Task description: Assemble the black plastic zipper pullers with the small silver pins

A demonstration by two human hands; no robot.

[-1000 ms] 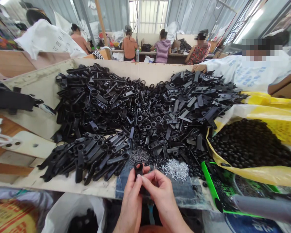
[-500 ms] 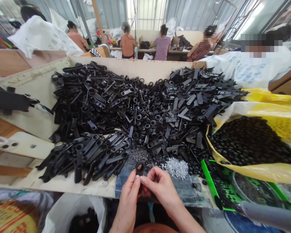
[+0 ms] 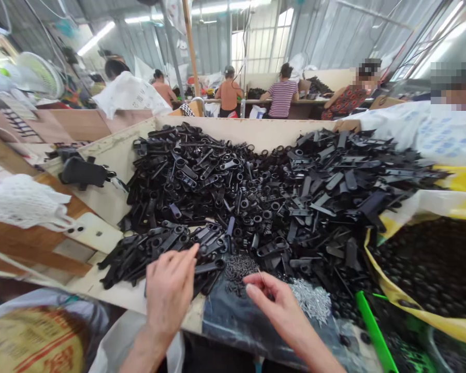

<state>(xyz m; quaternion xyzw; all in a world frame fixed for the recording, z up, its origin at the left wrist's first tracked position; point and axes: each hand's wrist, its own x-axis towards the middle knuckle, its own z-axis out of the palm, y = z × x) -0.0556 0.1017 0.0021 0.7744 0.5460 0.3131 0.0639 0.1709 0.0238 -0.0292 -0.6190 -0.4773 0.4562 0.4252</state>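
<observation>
One barely visible pin (image 3: 259,271), right hand (image 3: 275,303)

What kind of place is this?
Probably a small factory workshop: a wooden bin heaped with black plastic parts, a pile of small metal pins, and people working at a bench behind.

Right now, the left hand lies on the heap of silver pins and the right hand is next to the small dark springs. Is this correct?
Not fully. The head view shows the left hand on the black lever-shaped parts, not on the silver pins; those lie to the right of the right hand. The right hand is indeed next to the small dark springs.
</observation>
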